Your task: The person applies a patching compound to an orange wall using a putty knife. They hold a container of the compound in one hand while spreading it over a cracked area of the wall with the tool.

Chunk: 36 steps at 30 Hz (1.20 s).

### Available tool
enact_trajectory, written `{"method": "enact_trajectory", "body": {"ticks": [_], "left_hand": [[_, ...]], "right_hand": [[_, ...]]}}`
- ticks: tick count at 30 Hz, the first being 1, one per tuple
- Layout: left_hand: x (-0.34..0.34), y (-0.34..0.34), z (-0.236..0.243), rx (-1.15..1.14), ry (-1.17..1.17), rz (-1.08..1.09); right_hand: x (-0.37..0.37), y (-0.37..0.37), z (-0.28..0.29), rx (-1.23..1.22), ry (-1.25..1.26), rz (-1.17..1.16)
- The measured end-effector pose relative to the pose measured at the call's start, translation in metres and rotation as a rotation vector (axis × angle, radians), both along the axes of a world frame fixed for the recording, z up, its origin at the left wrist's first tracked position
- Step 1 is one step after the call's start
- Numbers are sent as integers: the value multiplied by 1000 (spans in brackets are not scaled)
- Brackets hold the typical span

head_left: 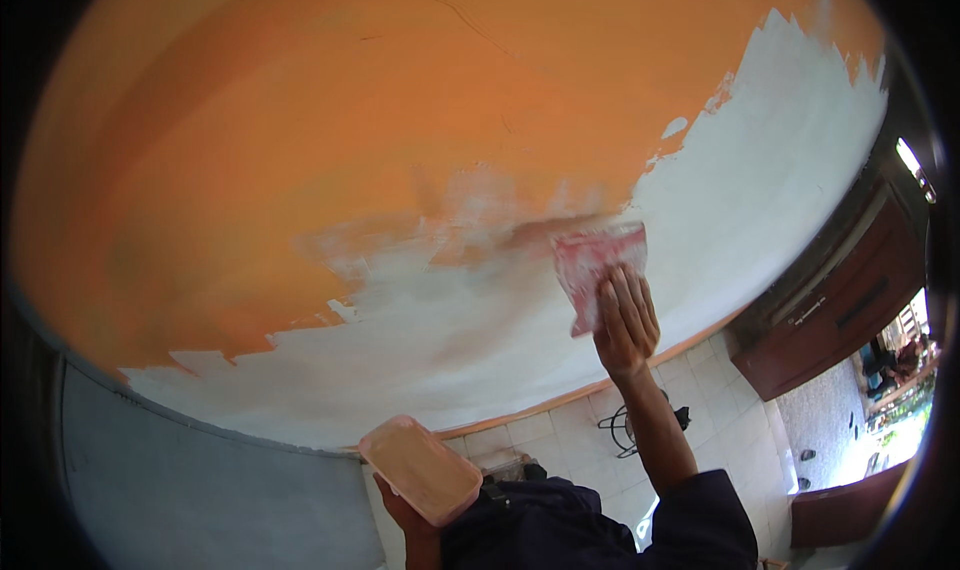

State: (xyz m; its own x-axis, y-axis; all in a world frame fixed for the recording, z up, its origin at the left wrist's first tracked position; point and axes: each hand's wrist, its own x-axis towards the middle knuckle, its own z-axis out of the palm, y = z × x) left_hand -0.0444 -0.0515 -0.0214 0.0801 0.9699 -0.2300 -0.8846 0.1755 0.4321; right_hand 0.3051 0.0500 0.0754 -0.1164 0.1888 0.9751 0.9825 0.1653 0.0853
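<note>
My right hand (627,322) is raised to the wall, its fingers closed on a flat red spreader (596,257) smeared with white. The spreader lies at the lower border of the orange paint, against or very close to the wall (330,120). White coating (740,210) covers the wall's lower and right part with a ragged edge, thin and streaky left of the spreader. Low down, my left hand (398,510) grips a shallow rectangular pinkish tub (386,467) from its left side. Whether its peach-coloured face is filler or bare plastic, I cannot tell. The tub partly hides the left fingers.
A grey panel (200,470) adjoins the wall at lower left. Below lies a pale tiled floor (530,428) with a dark wire-like stand (620,430) on it. To the right are a brown wooden door (840,300) and a bright opening with people (905,360) outside.
</note>
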Motion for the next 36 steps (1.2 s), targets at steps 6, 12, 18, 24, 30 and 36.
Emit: {"method": "enact_trajectory", "body": {"ticks": [6,12,18,24,30,36], "left_hand": [[4,8,-17,26,35,6],[4,2,-17,-46,-103,-10],[3,4,-19,-12,-106,-54],[6,11,-26,20,-111,-30],[3,4,-30,-5,-101,9],[-2,7,-31,12,-29,-21]], "right_hand": [[-13,17,-48,-129,15,61],[-26,-40,-104,-317,164,103],[-39,-2,-18,-41,58,81],[-53,56,-33,-78,32,44],[-46,36,-122,-388,-5,73],[-41,-19,-164,-544,92,217]]}}
